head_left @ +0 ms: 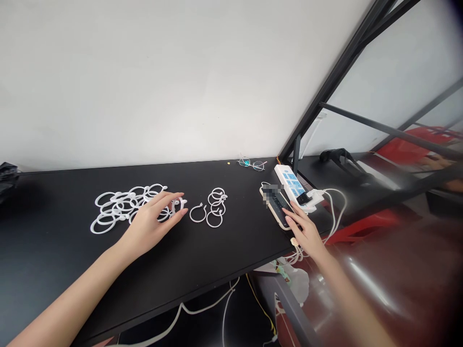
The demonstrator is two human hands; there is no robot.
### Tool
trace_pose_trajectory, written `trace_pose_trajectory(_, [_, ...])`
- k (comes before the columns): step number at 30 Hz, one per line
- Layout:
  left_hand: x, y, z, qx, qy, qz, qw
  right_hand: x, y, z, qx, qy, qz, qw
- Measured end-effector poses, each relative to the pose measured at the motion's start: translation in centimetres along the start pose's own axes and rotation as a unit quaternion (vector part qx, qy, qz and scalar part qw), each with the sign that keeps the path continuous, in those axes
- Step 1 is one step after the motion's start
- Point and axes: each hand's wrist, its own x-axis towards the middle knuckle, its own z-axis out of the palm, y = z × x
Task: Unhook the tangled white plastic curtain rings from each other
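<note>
My left hand (154, 219) lies over the right end of a heap of white plastic rings (119, 207) on the black table (217, 250), fingers stretched and lightly touching one ring (178, 205). A smaller group of white rings (213, 207) sits just to the right of it. My right hand (304, 229) reaches to the table's right edge, its fingertips resting on a phone (277, 202) with a blurred screen.
A white power strip (291, 185) with a plugged charger and white cables (336, 212) lies beside the phone. Glasses (252, 164) rest near the wall. A black metal frame (343, 62) rises at the right. Cables hang under the table's front edge.
</note>
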Motion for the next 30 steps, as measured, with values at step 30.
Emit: trace_pose_trajectory(30, [1.3,-3.8,-5.3,0.136,0.028,-0.162,0.977,7.6,-18.5,7.5,0.217,-0.02,-0.235,0.947])
